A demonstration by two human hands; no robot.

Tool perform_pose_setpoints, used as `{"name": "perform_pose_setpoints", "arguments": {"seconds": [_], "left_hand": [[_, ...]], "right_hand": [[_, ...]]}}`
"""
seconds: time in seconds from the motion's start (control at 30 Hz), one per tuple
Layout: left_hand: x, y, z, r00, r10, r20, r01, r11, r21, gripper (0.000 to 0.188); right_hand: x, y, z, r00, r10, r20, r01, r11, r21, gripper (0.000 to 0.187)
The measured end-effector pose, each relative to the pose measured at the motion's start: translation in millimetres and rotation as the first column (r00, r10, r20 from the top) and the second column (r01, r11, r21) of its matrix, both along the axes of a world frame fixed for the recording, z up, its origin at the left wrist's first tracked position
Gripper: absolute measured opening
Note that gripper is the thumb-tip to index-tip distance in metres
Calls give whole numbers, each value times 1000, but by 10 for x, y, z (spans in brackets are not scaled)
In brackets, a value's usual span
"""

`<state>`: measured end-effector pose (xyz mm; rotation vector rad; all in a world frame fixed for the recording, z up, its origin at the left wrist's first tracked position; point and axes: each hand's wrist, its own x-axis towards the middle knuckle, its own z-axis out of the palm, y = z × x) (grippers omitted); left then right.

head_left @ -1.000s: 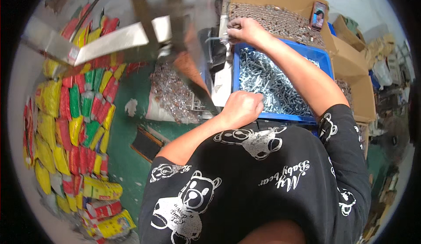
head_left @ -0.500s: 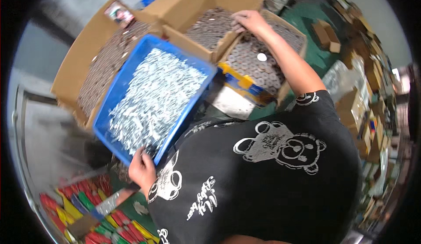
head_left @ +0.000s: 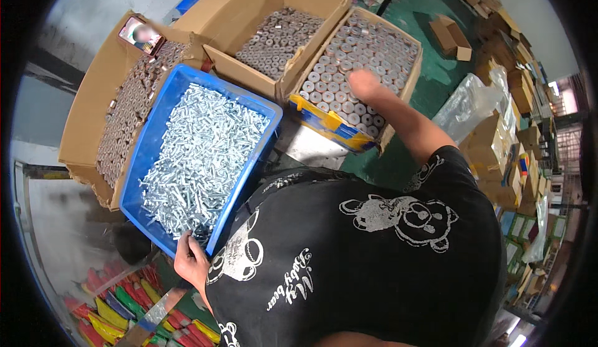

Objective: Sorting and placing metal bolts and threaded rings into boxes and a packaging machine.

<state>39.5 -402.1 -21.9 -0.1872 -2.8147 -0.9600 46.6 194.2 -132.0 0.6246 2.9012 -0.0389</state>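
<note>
My left hand (head_left: 190, 261) is at the near corner of a blue plastic bin (head_left: 254, 160), its fingers bent together over the rim. What the fingertips hold among the silvery bolts (head_left: 202, 154) cannot be made out. Those bolts cover the bottom of the bin in a loose heap. My right hand (head_left: 366, 85), blurred and with its fingers hidden, is over a cardboard box with blue and yellow tape along its front. In that box stand close rows of round metal cylinders (head_left: 336, 87) with holes in their centres.
Behind, a larger cardboard box (head_left: 246, 73) holds similar rings. Another box (head_left: 93, 119) at left holds more, with a phone (head_left: 142, 34) at its far corner. Red, yellow and green bundles (head_left: 118, 306) lie at lower left. Clear plastic (head_left: 470, 107) and cartons line the right.
My right hand has moved from the box's far left edge down over the middle of its cylinders. The left hand stays at the bin's near corner. The whole view has shifted slightly.
</note>
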Motion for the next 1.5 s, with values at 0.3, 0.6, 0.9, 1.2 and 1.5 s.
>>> {"name": "perform_pose_setpoints", "arguments": {"seconds": [0.3, 0.6, 0.9, 1.2, 1.5], "left_hand": [[1, 67, 91, 998, -4, -58, -1, 996, -90, 14], [-83, 116, 204, 998, 2, -59, -12, 987, -163, 14], [-92, 149, 331, 996, -8, -85, -11, 975, -222, 13], [-52, 62, 388, 997, -19, -75, 6, 986, -165, 13], [-17, 16, 337, 989, -22, -143, 8, 995, -95, 4]], "right_hand": [[-379, 276, 766, 938, -280, -206, -41, 499, -866, 22], [-3390, -178, -152, 901, 381, -209, -397, 917, -38, 24], [-3728, 28, -1320, 877, 478, 54, -481, 875, 62, 29], [-3752, 45, -1057, 903, 428, -46, -427, 904, 21, 21], [-4219, -2527, 1919, 773, 309, -554, -632, 302, -713, 33]]}}
